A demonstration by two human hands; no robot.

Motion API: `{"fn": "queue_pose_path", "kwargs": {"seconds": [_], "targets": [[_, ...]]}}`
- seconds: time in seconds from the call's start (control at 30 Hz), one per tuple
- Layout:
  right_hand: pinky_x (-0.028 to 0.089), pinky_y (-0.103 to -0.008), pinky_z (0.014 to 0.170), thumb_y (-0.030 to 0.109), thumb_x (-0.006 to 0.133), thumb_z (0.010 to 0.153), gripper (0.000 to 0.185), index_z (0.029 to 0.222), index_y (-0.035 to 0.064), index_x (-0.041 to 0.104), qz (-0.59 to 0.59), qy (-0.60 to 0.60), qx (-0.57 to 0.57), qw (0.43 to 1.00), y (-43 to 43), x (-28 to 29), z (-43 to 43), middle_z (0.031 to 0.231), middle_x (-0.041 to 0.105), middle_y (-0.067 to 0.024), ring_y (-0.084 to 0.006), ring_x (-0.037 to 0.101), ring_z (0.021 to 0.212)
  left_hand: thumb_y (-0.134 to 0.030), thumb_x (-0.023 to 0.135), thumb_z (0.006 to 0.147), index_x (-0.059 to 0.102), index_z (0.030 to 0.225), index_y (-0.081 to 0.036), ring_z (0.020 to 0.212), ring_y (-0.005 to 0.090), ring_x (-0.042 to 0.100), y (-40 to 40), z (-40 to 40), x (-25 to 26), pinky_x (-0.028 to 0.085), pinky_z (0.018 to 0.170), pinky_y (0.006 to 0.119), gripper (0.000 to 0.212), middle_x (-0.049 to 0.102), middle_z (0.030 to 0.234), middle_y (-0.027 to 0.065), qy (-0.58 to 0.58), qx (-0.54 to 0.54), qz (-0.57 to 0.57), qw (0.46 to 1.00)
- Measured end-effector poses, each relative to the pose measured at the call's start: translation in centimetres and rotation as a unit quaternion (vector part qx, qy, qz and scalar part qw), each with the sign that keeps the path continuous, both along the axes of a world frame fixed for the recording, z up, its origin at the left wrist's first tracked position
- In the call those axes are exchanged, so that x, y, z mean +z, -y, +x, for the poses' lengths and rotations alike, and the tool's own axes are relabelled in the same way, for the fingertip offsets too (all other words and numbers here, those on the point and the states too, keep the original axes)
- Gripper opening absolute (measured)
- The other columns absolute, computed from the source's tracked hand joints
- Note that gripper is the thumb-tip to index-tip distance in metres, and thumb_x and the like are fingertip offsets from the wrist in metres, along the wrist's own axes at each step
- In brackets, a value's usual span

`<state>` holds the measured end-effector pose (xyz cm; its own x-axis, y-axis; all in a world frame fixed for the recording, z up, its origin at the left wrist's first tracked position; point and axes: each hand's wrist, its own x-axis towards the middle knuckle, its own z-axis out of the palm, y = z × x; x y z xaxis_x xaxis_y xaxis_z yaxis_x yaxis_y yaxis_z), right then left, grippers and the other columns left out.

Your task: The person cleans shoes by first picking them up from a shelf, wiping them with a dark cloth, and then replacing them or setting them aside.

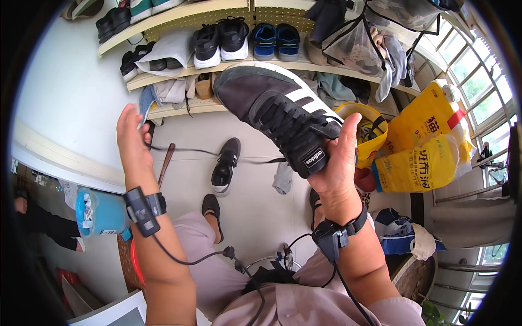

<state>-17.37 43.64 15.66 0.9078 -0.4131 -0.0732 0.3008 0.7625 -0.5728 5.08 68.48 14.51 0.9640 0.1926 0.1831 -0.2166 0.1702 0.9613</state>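
Observation:
A black Adidas sneaker [277, 110] with white stripes is held up in front of me, its toe pointing to the upper left. My right hand [340, 163] grips it at the heel end, thumb raised along the side. From its tongue area a black shoelace [185, 150] stretches leftward to my left hand [132, 136], whose fingers are closed on the lace end. A similar dark sneaker [225, 167] with white stripes rests on the floor tiles below the lace.
Ahead stands a shoe rack [175, 75] with several pairs. Yellow plastic packages [424, 163] and a yellow bag [363, 153] are at right. A blue bin [102, 214] stands at left, near another person's leg [49, 228]. A grey cloth [282, 178] lies on the floor.

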Motion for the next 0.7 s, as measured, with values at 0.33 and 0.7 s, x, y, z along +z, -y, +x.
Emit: {"fn": "queue_pose_path", "kwargs": {"seconds": [0.33,0.7], "targets": [[0.047,-0.0341,0.095,0.07,0.038,0.089,0.082,0.134,0.0013,0.044,-0.109,-0.022,0.002,0.994,-1.7,-1.1,1.2,0.127,0.056,-0.0116,-0.0241,0.059,0.111,-0.005,0.076,0.073,0.069,0.084,-0.008,0.069,0.021,0.06,10.3,-13.4,1.3,0.05,0.06,0.031,0.014,0.063,0.083,0.0073,0.34,-0.267,0.262,0.863],[0.043,-0.033,0.098,0.064,0.039,0.093,0.073,0.131,0.0028,0.046,-0.291,-0.041,0.004,0.956,-1.8,-2.1,0.7,0.125,0.056,-0.0087,-0.0209,0.054,0.113,-0.004,0.072,0.077,0.061,0.086,-0.001,0.067,0.0192,0.06,11.9,-14.0,0.7,0.049,0.058,0.029,0.014,0.058,0.083,0.0074,0.167,-0.343,0.226,0.896]]}}
